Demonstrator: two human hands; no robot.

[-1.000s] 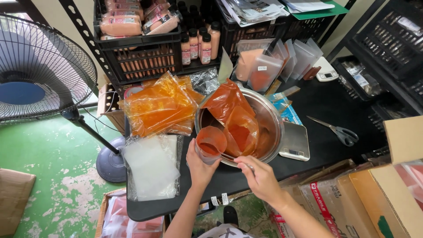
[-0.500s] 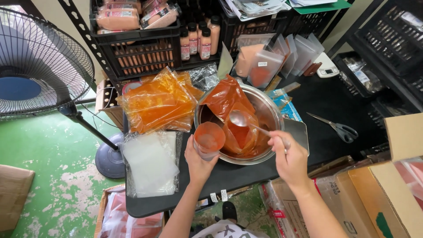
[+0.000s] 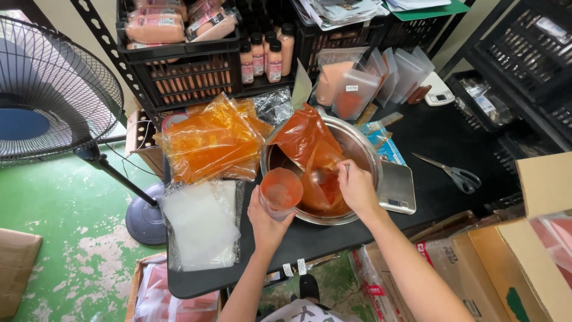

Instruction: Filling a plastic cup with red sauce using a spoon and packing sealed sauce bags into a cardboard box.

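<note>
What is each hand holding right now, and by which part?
Left hand grips the orange cup around its lower wall. Right hand is inside the metal bowl, apparently closed on a spoon handle; the grip itself is hidden.

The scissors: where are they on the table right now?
In the head view the scissors lie flat on the black table at its right side, just right of the kitchen scale under the steel bowl, away from both hands.

small orange-stained plastic cup (image 3: 281,189) upright beside steel bowl (image 3: 325,170), red-orange sauce bag (image 3: 310,152) slumped inside
</note>
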